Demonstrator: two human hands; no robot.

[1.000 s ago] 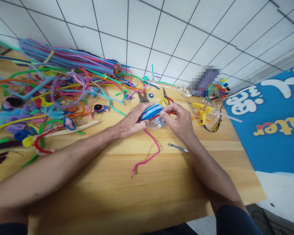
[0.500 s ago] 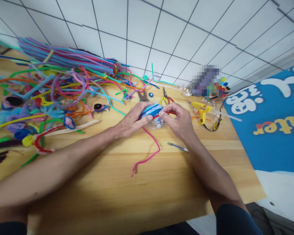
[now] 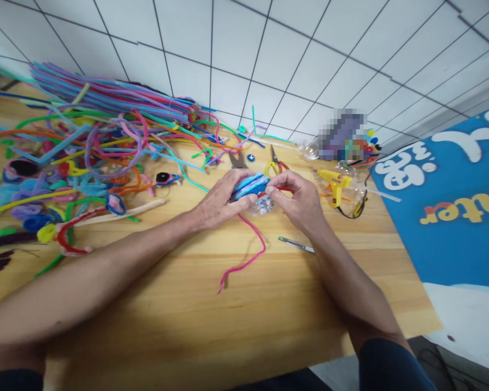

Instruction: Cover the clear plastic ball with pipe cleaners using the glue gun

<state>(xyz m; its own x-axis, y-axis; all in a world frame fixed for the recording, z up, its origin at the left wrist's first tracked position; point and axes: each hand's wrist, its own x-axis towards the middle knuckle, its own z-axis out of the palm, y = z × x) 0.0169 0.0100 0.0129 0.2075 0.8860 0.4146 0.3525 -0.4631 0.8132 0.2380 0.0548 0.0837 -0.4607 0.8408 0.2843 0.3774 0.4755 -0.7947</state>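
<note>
Wrapped in blue, light blue and purple pipe cleaners, a rounded piece (image 3: pixel 248 187) sits in my left hand (image 3: pixel 222 201). Its fingers curl over the far side and the thumb presses the near side. My right hand (image 3: pixel 295 198) pinches a red pipe cleaner (image 3: pixel 286 189) at the right edge of that piece. Beneath both hands is a clear, shiny thing with coloured specks (image 3: pixel 264 204), partly hidden. A loose pink pipe cleaner (image 3: pixel 264 244) trails on the table from below my left hand.
Pliers (image 3: pixel 237 159), a blue button (image 3: pixel 250 158) and yellow-handled scissors (image 3: pixel 274 165) lie beyond my hands. A yellow glue gun (image 3: pixel 336 184) is to the right; a cutter knife (image 3: pixel 296 244) lies nearer. Heaped pipe cleaners (image 3: pixel 114 141) cover the left side, before the tiled wall (image 3: pixel 236 60).
My left thumb has shifted slightly right along the rounded piece, and less red shows across its near side. Both hands otherwise keep nearly the same place.
</note>
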